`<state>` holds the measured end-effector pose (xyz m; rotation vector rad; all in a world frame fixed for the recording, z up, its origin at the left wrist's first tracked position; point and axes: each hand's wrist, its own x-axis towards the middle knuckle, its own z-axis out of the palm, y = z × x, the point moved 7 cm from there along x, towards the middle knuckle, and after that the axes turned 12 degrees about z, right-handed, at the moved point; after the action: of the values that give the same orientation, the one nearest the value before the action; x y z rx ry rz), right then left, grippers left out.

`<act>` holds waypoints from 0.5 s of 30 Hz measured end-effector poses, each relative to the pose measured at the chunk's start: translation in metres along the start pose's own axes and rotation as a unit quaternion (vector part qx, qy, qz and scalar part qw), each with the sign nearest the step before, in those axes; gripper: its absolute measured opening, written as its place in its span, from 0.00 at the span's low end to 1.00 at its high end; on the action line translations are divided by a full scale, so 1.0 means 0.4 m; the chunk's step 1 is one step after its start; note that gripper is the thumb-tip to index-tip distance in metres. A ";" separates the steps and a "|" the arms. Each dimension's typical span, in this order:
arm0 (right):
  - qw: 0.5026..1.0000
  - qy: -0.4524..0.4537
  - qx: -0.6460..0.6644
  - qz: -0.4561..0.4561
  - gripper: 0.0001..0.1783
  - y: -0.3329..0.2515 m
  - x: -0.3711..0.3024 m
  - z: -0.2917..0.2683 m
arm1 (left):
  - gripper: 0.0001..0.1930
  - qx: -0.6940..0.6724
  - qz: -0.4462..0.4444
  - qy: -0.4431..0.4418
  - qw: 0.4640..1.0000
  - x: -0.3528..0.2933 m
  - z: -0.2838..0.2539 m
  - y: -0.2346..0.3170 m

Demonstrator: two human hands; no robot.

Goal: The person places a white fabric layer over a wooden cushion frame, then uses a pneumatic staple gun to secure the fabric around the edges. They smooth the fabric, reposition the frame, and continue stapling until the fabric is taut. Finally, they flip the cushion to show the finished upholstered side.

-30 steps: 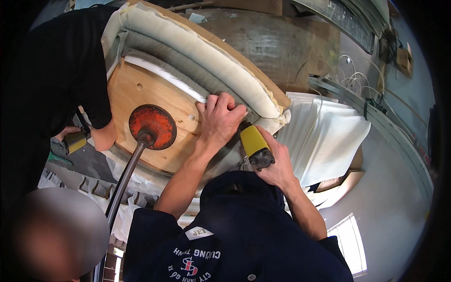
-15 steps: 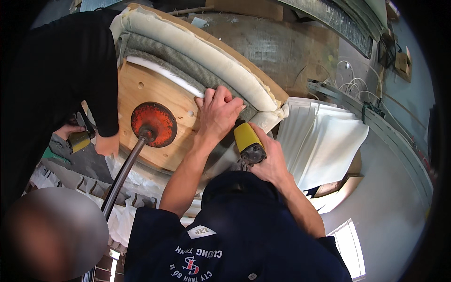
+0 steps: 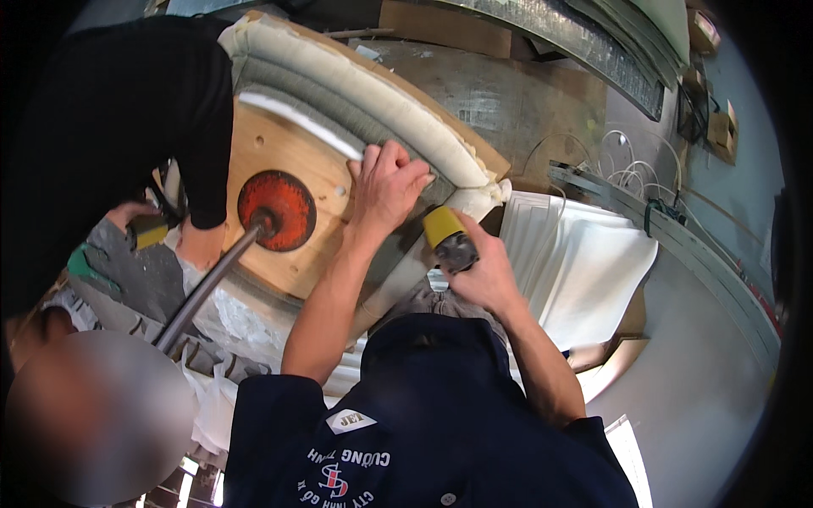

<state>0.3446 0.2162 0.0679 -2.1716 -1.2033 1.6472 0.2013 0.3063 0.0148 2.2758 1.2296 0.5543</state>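
My left hand (image 3: pixel 383 190) is closed on the grey fabric (image 3: pixel 339 120) along the inner edge of a curved upholstered piece, its fingers pinching the edge down. A yellow and black staple gun (image 3: pixel 446 230) is in my right hand (image 3: pixel 487 275), close beside my left hand at the near corner. The upholstered piece has a pale padded rim (image 3: pixel 381 106), a white strip (image 3: pixel 301 124) inside the fabric and a bare plywood panel (image 3: pixel 250 140). A red round plate (image 3: pixel 276 212) on a metal post rests against the plywood.
At left, a co-worker in a black sleeve (image 3: pixel 207 161) holds another yellow tool (image 3: pixel 150 233). Stacked white sheets (image 3: pixel 576 254) stand to the right, near a metal rail (image 3: pixel 677 229) and looped pale hoses (image 3: pixel 631 165). Cardboard (image 3: pixel 445 28) lies behind the piece.
My left hand still pinches the fabric. The staple gun in my right hand has drawn slightly back from the fabric edge. The co-worker's hands have shifted a little.
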 end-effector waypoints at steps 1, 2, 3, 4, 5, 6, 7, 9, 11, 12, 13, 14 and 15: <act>1.000 0.009 0.000 -0.010 0.38 0.023 -0.007 -0.012 | 0.06 0.004 -0.001 0.005 1.000 0.003 -0.006 0.000; 0.999 0.014 0.005 -0.037 0.38 0.038 -0.012 -0.020 | 0.06 0.005 -0.001 0.014 1.000 0.002 -0.007 -0.001; 0.998 0.019 0.013 -0.066 0.38 0.055 -0.014 -0.028 | 0.06 0.008 0.002 0.021 1.000 0.005 -0.006 -0.003; 0.995 0.025 0.026 -0.096 0.37 0.062 -0.014 -0.035 | 0.06 0.014 0.006 0.027 1.000 0.010 -0.012 -0.004; 0.992 0.030 0.037 -0.120 0.36 0.067 -0.018 -0.043 | 0.06 0.016 0.010 0.032 0.999 0.013 -0.015 0.002; 0.990 0.025 0.040 -0.134 0.36 0.067 -0.006 -0.041 | 0.06 0.025 0.012 0.034 0.999 0.016 -0.018 -0.005; 0.989 0.024 0.041 -0.138 0.36 0.076 -0.010 -0.039 | 0.06 0.023 0.016 0.032 0.999 0.006 -0.010 -0.002; 0.992 0.014 0.037 -0.122 0.36 0.084 -0.014 -0.036 | 0.07 0.029 0.016 0.020 0.999 -0.005 0.002 -0.009; 0.990 0.022 0.058 -0.128 0.36 0.088 -0.017 -0.025 | 0.07 0.035 0.012 0.023 0.999 -0.008 0.007 -0.020; 0.988 0.027 0.064 -0.139 0.36 0.084 -0.014 -0.025 | 0.06 0.041 0.011 0.033 0.999 -0.002 0.000 -0.024; 0.986 0.035 0.064 -0.152 0.35 0.088 -0.013 -0.026 | 0.06 0.046 0.012 0.026 0.999 0.001 0.001 -0.023; 0.983 0.040 0.065 -0.167 0.34 0.085 -0.016 -0.041 | 0.06 0.046 0.011 0.026 0.999 0.006 0.005 -0.020; 0.981 0.041 0.069 -0.176 0.34 0.090 -0.018 -0.042 | 0.07 0.045 0.008 0.019 0.999 0.000 0.006 -0.018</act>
<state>0.3765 0.1927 0.0594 -1.8009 -1.3151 1.4335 0.1981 0.3091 0.0085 2.3621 1.2782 0.5604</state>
